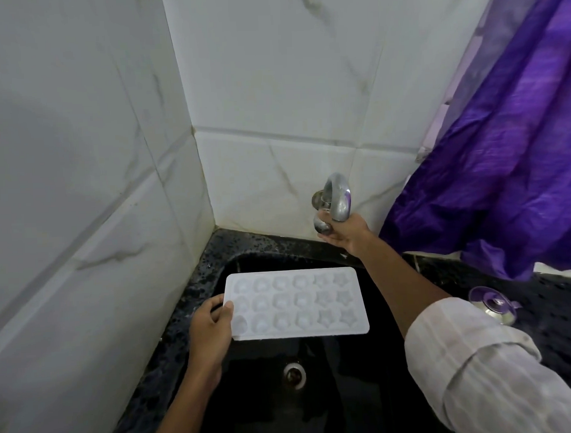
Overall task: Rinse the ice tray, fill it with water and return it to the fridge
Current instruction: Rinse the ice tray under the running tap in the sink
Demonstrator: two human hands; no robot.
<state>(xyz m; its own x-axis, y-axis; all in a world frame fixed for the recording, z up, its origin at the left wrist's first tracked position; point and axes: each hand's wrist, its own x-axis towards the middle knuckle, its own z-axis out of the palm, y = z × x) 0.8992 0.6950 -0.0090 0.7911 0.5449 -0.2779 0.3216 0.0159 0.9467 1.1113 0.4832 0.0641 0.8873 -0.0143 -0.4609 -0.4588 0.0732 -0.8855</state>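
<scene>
A white ice tray (297,303) with several shaped moulds is held level over the black sink (316,393). My left hand (212,325) grips the tray's left short edge, thumb on top. My right hand (344,233) reaches to the back wall and grips the knob of the chrome tap (337,198), whose spout curves up and forward. No water is visible running from the spout. The tray's moulds look dry, though I cannot tell for sure.
The sink drain (294,374) lies below the tray. A black speckled counter (189,284) rims the sink. White tiled walls (82,191) close in at left and back. A purple curtain (501,144) hangs at right above a clear suction cup (492,304).
</scene>
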